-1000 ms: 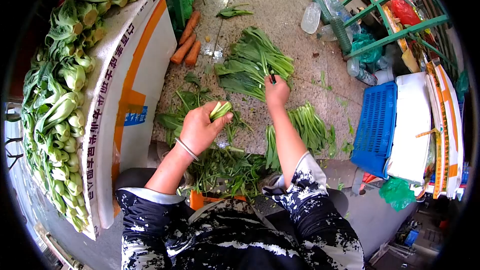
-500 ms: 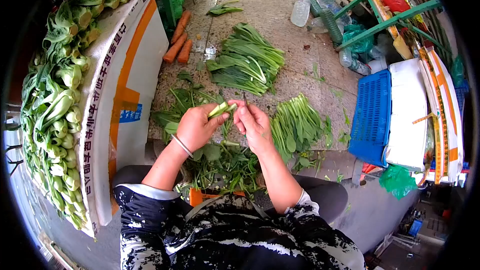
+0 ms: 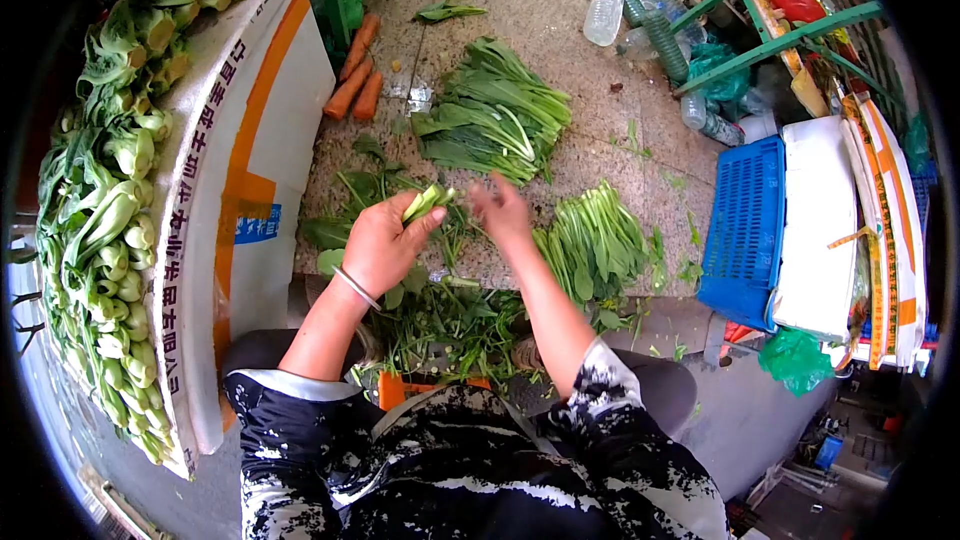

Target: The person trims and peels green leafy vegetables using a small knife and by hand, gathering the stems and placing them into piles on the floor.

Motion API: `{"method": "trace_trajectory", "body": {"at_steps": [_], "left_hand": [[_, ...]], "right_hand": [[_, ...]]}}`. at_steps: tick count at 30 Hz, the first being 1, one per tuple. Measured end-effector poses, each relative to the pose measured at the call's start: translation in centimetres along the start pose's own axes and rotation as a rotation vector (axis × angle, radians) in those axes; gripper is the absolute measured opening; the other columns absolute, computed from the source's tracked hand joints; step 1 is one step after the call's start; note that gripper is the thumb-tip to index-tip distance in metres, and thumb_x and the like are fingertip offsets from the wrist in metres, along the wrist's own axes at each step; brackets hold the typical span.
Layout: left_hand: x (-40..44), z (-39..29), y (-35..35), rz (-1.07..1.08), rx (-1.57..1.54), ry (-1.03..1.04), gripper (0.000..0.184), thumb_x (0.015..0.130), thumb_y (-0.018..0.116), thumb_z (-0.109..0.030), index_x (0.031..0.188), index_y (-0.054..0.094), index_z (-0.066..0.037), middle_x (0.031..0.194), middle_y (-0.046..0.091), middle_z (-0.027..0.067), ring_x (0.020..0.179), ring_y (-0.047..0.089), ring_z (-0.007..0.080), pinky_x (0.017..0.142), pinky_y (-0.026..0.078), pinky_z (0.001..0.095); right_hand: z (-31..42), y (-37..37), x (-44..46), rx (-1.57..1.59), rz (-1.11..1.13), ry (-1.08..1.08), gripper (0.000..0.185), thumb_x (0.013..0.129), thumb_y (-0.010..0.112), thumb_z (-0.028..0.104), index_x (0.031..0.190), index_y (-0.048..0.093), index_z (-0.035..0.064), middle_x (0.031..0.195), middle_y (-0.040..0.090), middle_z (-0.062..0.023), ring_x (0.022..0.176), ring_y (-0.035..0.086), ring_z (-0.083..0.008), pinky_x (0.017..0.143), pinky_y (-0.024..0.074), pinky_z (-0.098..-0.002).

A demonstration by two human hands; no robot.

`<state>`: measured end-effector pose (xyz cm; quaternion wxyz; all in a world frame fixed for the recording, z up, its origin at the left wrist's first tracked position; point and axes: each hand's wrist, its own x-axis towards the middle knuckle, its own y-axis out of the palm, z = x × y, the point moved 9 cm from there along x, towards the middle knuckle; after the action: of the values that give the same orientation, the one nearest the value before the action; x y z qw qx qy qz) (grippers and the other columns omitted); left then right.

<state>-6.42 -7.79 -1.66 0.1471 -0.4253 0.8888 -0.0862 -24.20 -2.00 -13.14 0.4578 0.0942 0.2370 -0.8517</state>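
My left hand (image 3: 382, 243) grips a small bundle of pale-green vegetable stalks (image 3: 429, 202), its ends poking past my thumb toward my right hand (image 3: 505, 219), just beside it and blurred; I cannot tell whether those fingers pinch anything. Beyond both hands lies a flat pile of dark-green leafy vegetables (image 3: 495, 110).

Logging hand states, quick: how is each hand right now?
Left hand: closed, holding green stalks.
Right hand: fingers blurred beside the stalk ends; open or closed, and holding anything, cannot be told.
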Motion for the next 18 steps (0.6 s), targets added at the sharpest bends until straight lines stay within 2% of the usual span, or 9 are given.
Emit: {"method": "trace_trajectory", "body": {"at_steps": [2,4,8,10,11,12,14,17,18], "left_hand": [[0.1,-0.3,-0.4,-0.043,0.196,0.046,0.018,0.087,0.058,-0.02,0.088,0.058,-0.001,0.065,0.058,0.0017,0.058,0.05,0.0073,0.053,0.042,0.024],[0.1,-0.7,-0.3,-0.04,0.148,0.037,0.018,0.087,0.058,-0.02,0.089,0.058,-0.002,0.065,0.058,0.0023,0.059,0.051,0.0075,0.054,0.042,0.0244],[0.3,-1.2,-0.6,-0.022,0.235,0.015,0.018,0.084,0.061,-0.019,0.09,0.057,-0.002,0.068,0.06,0.0041,0.062,0.052,0.0082,0.058,0.043,0.0249],[0.1,-1.7,-1.0,-0.069,0.192,0.03,0.019,0.082,0.063,-0.018,0.091,0.058,-0.002,0.069,0.06,0.0043,0.063,0.053,0.0083,0.059,0.044,0.0248],[0.0,-1.9,-1.4,-0.114,0.15,0.049,0.02,0.08,0.066,-0.017,0.091,0.058,-0.002,0.069,0.06,0.0045,0.064,0.054,0.0085,0.059,0.044,0.0247],[0.0,-2.0,-1.4,-0.115,0.15,0.049,0.02,0.08,0.066,-0.017,0.091,0.058,-0.002,0.069,0.06,0.0045,0.064,0.054,0.0085,0.059,0.044,0.0247],[0.1,-2.0,-1.4,-0.125,0.139,0.045,0.022,0.078,0.069,-0.016,0.094,0.061,-0.003,0.072,0.062,0.0044,0.066,0.055,0.0077,0.061,0.045,0.0245],[-0.5,-2.2,-0.9,-0.158,0.062,0.114,0.019,0.077,0.068,-0.014,0.094,0.065,-0.006,0.071,0.061,0.0057,0.064,0.056,0.0113,0.059,0.045,0.0266],[-0.4,-2.1,-0.9,-0.156,0.06,0.117,0.019,0.077,0.068,-0.014,0.094,0.065,-0.006,0.071,0.061,0.0057,0.064,0.056,0.0113,0.059,0.045,0.0266]], "right_hand": [[-1.7,-3.3,5.1,-0.137,-0.35,-0.261,0.052,0.077,0.066,0.035,0.118,0.054,0.006,0.076,0.062,-0.0108,0.065,0.058,-0.0243,0.064,0.0466,-0.0347],[-1.0,-5.8,6.7,-0.344,-0.549,-0.27,0.05,0.075,0.067,0.031,0.117,0.054,0.0056,0.083,0.064,-0.0156,0.073,0.062,-0.0299,0.067,0.047,-0.0376],[-0.8,-6.3,7.7,-0.526,-0.448,-0.095,0.043,0.076,0.067,0.027,0.111,0.058,0.0054,0.089,0.065,-0.0163,0.077,0.063,-0.0305,0.069,0.0471,-0.0389],[-2.1,-6.8,8.1,-0.296,-0.458,-0.119,0.034,0.077,0.066,0.024,0.104,0.061,0.0048,0.088,0.066,-0.0133,0.075,0.062,-0.0302,0.069,0.0471,-0.0388],[-2.8,-6.7,8.7,-0.202,-0.436,-0.153,0.026,0.079,0.065,0.021,0.097,0.063,0.0024,0.081,0.066,-0.0119,0.068,0.063,-0.0232,0.064,0.0477,-0.035],[-2.2,-6.5,8.0,-0.203,-0.435,-0.154,0.026,0.079,0.065,0.021,0.097,0.063,0.0024,0.081,0.066,-0.0119,0.068,0.063,-0.0232,0.064,0.0477,-0.035],[1.6,-5.8,4.7,0.218,-0.364,-0.312,0.021,0.081,0.064,0.019,0.092,0.063,0.0009,0.072,0.063,-0.0093,0.06,0.06,-0.0143,0.057,0.0466,-0.0294],[5.4,-6.2,0.2,0.164,-0.378,-0.385,0.019,0.083,0.062,0.018,0.089,0.063,-0.0003,0.067,0.061,-0.0081,0.055,0.056,-0.0091,0.052,0.0447,-0.025],[6.1,-5.7,-0.9,-0.067,-0.41,-0.461,0.021,0.083,0.061,0.02,0.087,0.062,-0.0009,0.067,0.061,-0.0086,0.053,0.057,-0.0114,0.051,0.0446,-0.0249]]}}
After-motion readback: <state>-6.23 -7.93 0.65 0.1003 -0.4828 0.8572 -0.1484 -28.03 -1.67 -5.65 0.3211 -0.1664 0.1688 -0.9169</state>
